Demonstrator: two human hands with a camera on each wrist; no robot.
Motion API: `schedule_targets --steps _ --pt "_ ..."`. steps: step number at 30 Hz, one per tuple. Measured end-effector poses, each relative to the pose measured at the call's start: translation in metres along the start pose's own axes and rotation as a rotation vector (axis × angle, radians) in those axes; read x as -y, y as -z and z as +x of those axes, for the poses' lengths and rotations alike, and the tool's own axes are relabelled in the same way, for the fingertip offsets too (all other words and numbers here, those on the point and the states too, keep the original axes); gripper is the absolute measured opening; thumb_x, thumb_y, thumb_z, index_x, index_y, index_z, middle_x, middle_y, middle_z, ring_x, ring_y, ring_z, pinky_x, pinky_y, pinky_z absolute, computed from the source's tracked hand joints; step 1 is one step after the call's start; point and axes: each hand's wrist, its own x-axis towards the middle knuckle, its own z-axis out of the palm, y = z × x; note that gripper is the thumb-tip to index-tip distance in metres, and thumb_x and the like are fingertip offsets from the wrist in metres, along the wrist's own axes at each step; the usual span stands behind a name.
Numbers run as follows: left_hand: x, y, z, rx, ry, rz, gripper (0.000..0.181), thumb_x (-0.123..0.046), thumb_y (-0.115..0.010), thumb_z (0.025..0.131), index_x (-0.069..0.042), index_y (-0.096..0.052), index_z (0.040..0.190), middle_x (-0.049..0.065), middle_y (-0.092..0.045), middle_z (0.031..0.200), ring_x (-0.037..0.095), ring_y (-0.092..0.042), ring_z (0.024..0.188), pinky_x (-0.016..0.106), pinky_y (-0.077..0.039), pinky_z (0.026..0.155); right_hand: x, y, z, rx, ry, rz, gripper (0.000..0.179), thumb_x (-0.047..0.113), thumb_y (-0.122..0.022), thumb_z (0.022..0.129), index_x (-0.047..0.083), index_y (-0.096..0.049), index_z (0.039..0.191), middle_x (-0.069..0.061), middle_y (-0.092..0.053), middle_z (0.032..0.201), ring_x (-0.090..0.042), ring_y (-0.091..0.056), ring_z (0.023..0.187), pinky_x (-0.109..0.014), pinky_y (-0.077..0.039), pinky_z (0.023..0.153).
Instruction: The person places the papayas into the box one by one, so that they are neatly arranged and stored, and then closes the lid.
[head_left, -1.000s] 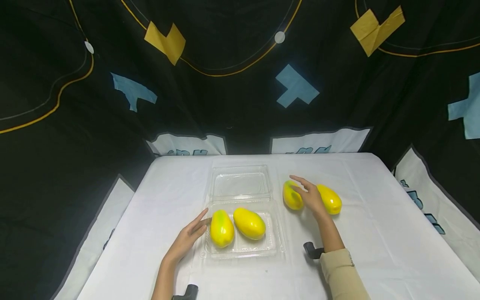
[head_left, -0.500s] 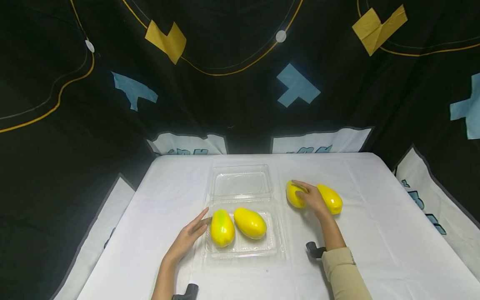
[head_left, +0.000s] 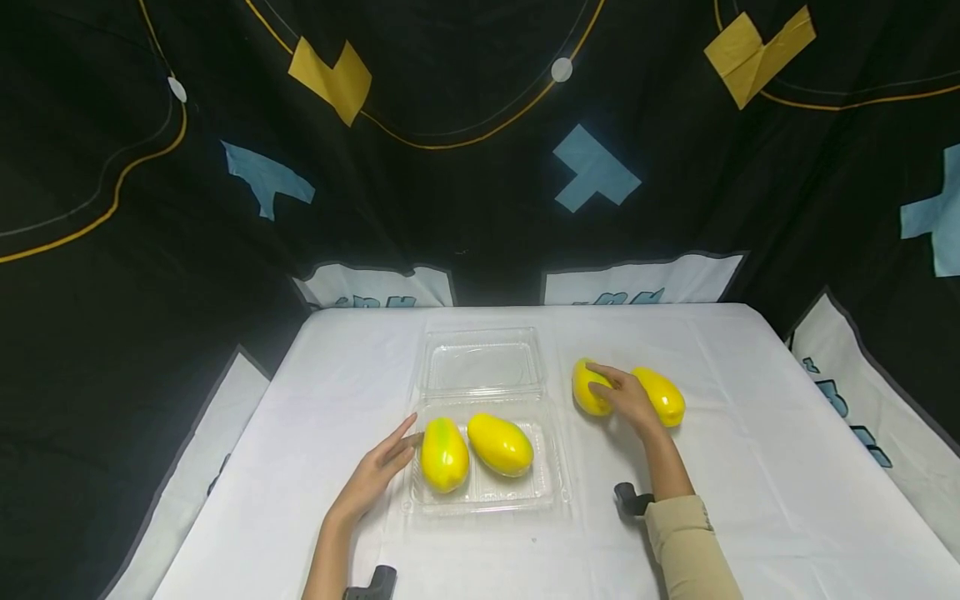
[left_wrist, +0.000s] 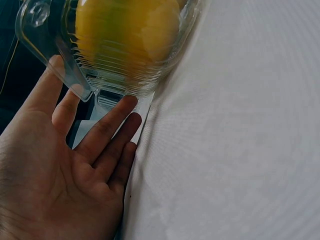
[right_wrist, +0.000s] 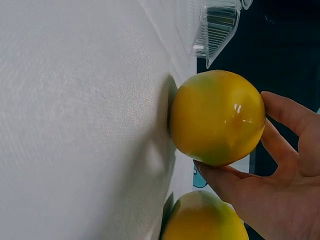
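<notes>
1. Head view: right hand [head_left: 630, 400] is pinching a yellow fruit [head_left: 584, 390] at two o'clock from the clear clamshell base [head_left: 517, 507].
2. Left hand [head_left: 373, 477] is sitting loosely spread at nine; only its wrist view is showing all five fingers.

The right hand [head_left: 630, 397] partly hides a yellow fruit [head_left: 583, 388].

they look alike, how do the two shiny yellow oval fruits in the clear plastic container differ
The left shiny yellow oval fruit looks partly green; the right one looks all yellow in the head view. The left lies nearly front to back; the right slants. Both rest in the clear plastic container.
</notes>
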Motion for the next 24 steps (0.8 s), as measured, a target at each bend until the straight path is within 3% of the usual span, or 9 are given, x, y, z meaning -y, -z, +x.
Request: schedule_targets --steps 11,24 --pt "-0.001 0.000 -0.001 -0.005 -0.008 -0.001 0.049 -0.042 -0.054 0.091 -0.043 -0.038 0.137 -0.001 -0.053 0.130 0.029 -0.037 0.129 0.068 -0.018 0.099 -0.001 0.002 -0.007 -0.061 -0.059 -0.019 0.049 0.027 -0.063 0.088 0.014 -0.050 0.134 -0.012 -0.037 0.143 -0.037 -0.029 0.132 -0.052 -0.026 0.105" --pt "0.000 0.001 0.000 -0.010 -0.006 0.005 0.048 -0.041 -0.055 0.091 -0.046 -0.038 0.136 -0.002 -0.053 0.130 0.028 -0.038 0.129 0.066 -0.019 0.099 0.003 -0.004 -0.025 -0.118 -0.020 0.034 0.052 0.036 -0.064 0.086 0.017 -0.052 0.133 -0.011 -0.040 0.141 -0.037 -0.034 0.128 -0.056 -0.030 0.101"
